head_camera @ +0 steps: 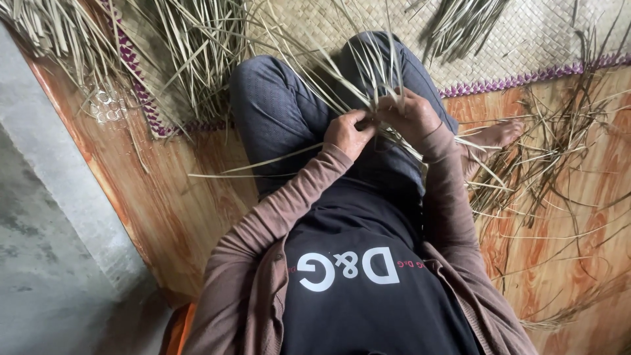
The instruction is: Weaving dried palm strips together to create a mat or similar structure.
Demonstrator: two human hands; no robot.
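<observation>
I sit cross-legged in dark blue trousers and a brown cardigan. My left hand [346,133] and my right hand [409,115] meet above my lap, both pinching a bunch of pale dried leaf strips [368,72]. The strips fan upward and outward from my fingers across my knees. A few long strips [263,165] trail left over my thigh. Where the fingers close on the strips is partly hidden by the leaves.
A woven straw mat [526,39] with a purple patterned edge [519,80] lies ahead. Loose strips are heaped on it at the top left [190,59]. Scattered scraps [545,158] cover the orange wood-pattern floor at right, beside my bare foot [494,136]. A grey concrete ledge [52,217] runs along the left.
</observation>
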